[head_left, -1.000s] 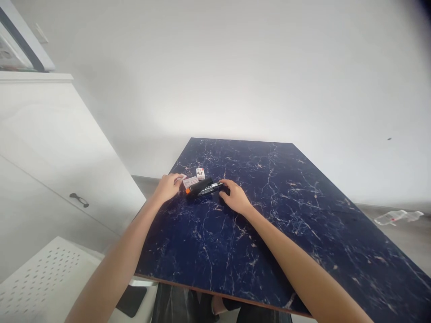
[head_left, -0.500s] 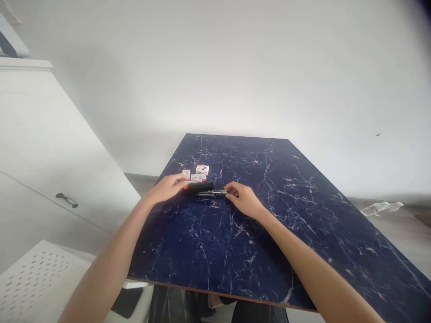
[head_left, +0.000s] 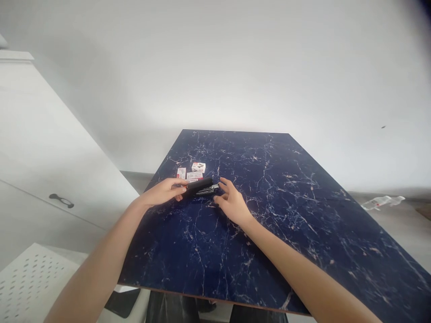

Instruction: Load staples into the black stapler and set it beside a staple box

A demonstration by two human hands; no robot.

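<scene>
Two forearms reach from the near edge across the dark blue marbled table (head_left: pixel 286 202), which fills most of the view, with a white cabinet (head_left: pixel 43 152) along its left side and a clear plastic bottle (head_left: pixel 379 202) lying on the floor far right. A white perforated seat (head_left: pixel 30 278) shows at the near left corner.

On the far-left part of the tabletop lies a black stapler (head_left: pixel 201 186) — its metal magazine shows along the right end, and half a second ago that shiny rail stuck out further to the right, so it now looks pushed partly back in; whether it is fully seated I cannot tell. Over the last second the stapler has also turned, and its orange end, plain a second ago, is now hidden under the fingers.

The left hand (head_left: pixel 164 192) grips the stapler's left end, fingers curled over the top and thumb beneath, so it is closed on it. The right hand (head_left: pixel 232 204) has let go of the rail — it now sits just to the right of the stapler with fingers spread and loosely open, fingertips near or brushing the metal end, holding nothing.

Just beyond the stapler, three small staple boxes (head_left: pixel 198 167) sit close together, apart from both hands, much where they were before.
</scene>
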